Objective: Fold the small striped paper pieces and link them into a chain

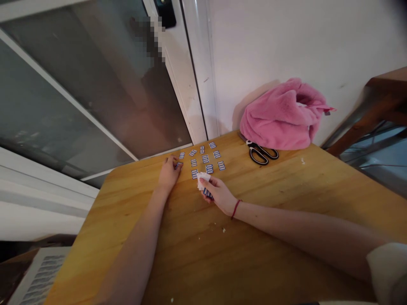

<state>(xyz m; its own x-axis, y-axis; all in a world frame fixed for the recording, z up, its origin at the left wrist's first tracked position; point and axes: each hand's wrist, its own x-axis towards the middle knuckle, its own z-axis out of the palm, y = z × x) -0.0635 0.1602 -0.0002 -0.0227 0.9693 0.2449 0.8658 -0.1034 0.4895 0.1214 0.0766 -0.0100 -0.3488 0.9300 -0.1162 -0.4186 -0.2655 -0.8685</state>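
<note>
My right hand is closed round a small stack of cards, some white faces turned up and a blue-and-white edge showing beneath. A red cord bracelet is on that wrist. To its left, my left hand bends over the table with its fingertips on a small blue-and-white card. Its fingers partly hide this card. Several cards of the same pattern lie in uneven rows just beyond the hands, among them a card at the far end and a card at the right.
The wooden table ends against a sliding glass door and a white wall. At the back right, black-and-white scissors lie beside a pink plush bag. Small crumbs are scattered on the tabletop. Dark wooden furniture stands at the right.
</note>
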